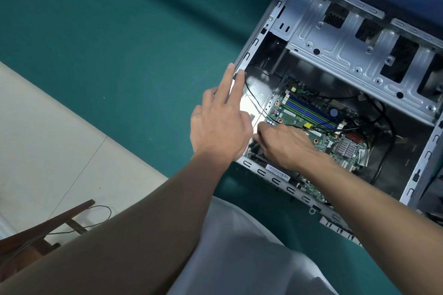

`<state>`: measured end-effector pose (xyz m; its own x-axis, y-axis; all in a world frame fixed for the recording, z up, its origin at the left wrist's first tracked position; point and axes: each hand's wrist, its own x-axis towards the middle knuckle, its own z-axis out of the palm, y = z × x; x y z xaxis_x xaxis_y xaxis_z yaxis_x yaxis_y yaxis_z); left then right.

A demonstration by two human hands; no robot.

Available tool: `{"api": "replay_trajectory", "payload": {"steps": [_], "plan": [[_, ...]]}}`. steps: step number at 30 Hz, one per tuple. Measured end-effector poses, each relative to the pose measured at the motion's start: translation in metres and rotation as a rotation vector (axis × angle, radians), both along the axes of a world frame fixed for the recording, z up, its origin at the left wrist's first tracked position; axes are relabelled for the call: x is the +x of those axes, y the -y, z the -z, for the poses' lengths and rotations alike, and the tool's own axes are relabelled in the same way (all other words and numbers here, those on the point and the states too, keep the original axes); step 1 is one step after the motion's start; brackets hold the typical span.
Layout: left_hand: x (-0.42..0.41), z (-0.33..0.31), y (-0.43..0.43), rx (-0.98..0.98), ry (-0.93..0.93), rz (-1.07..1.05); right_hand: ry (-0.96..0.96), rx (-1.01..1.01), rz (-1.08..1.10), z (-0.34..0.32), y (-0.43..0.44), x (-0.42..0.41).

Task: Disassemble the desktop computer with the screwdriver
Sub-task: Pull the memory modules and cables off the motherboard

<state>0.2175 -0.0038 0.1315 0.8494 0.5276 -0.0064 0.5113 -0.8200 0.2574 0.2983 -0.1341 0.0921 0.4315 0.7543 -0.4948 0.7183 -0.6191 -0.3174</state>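
The open desktop computer case (pixel 254 42) lies on its side on a teal surface (pixel 119 31). A green motherboard (pixel 320 137) with blue and green memory slots (pixel 309 110) sits on its floor. My left hand (pixel 220 127) rests flat on the case's left edge, fingers stretched out, holding nothing. My right hand (pixel 285 146) reaches inside, fingers curled down at the board's near left corner. What those fingers grip is hidden. No screwdriver shows.
A metal drive cage (pixel 347 38) spans the case's far side. Black cables (pixel 383 122) loop over the board's right part, near a small heatsink (pixel 348 148). Pale floor tiles (pixel 48 151) and a wooden chair part (pixel 48 230) lie lower left.
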Motion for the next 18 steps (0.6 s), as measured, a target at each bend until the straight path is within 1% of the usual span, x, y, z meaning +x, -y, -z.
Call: {"api": "replay_trajectory", "payload": {"steps": [6, 7, 9, 11, 13, 15, 17, 18], "plan": [[0.0000, 0.0001, 0.0000, -0.003, -0.006, -0.004, -0.160, 0.024, 0.136, -0.0023, -0.0021, 0.0038], [0.0000, -0.0001, 0.0002, -0.005, -0.007, -0.004, -0.142, 0.014, 0.125, -0.0018, -0.0024, 0.0041], [-0.0002, -0.0003, 0.0004, -0.001, -0.009, -0.002, -0.039, -0.021, 0.073, -0.0001, -0.0033, 0.0030], [-0.0002, -0.0009, 0.0000, -0.006, -0.005, -0.001, 0.034, -0.008, 0.058, 0.0013, -0.0034, -0.0007], [-0.0001, -0.0009, 0.0001, -0.009, -0.001, -0.003, 0.009, 0.069, 0.063, 0.0027, -0.0029, -0.0041], [0.0000, -0.0004, 0.0004, -0.003, 0.001, -0.006, -0.072, 0.104, 0.100, 0.0018, -0.0026, -0.0034], [-0.0003, 0.0003, 0.0002, 0.001, 0.003, -0.006, -0.104, 0.077, 0.133, 0.0001, -0.0033, -0.0008], [-0.0004, 0.0004, 0.0001, 0.000, 0.005, -0.005, -0.086, 0.050, 0.128, 0.0000, -0.0035, 0.0000]]}}
